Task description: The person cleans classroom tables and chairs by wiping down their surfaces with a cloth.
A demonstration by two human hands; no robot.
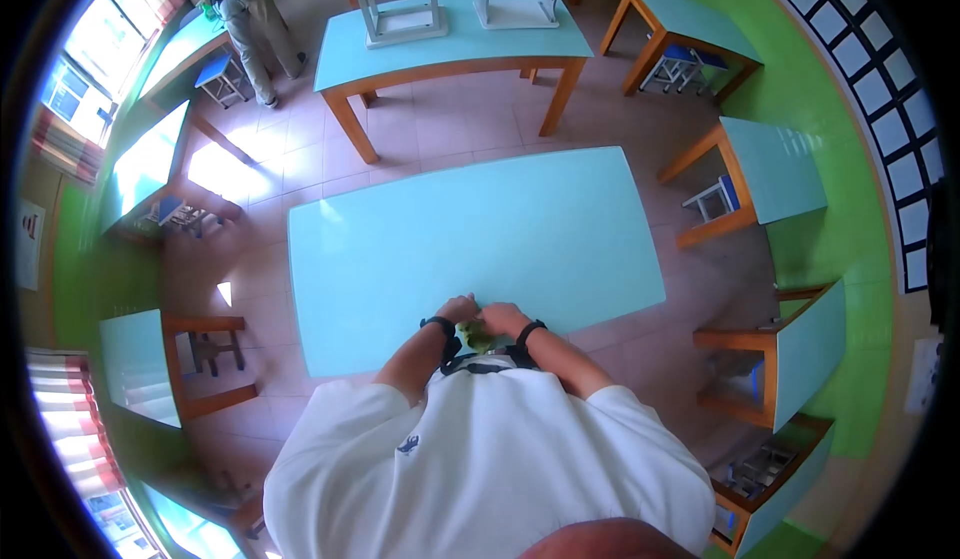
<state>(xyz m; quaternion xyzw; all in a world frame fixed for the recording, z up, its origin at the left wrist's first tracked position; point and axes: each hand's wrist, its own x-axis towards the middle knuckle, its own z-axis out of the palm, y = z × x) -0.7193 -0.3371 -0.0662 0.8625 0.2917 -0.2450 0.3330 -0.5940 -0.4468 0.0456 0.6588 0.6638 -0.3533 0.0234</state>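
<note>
Both hands are close together at the near edge of a light blue table (480, 229). My left hand (458, 309) is closed, its fingers bent towards the other hand. Beside it on the right, my right hand (503, 317) is also closed. A small green cloth-like thing (477, 336) hangs just below and between the hands, in front of the white shirt; the hands appear to touch it, but what the fingertips grip is too small to make out. Dark bands circle both wrists.
Another blue table (450, 34) stands beyond, with upturned white stools (405, 4) on it. More tables line both walls, with blue-topped stools (215, 69) under some. A person (250, 19) bends over a table at the back left.
</note>
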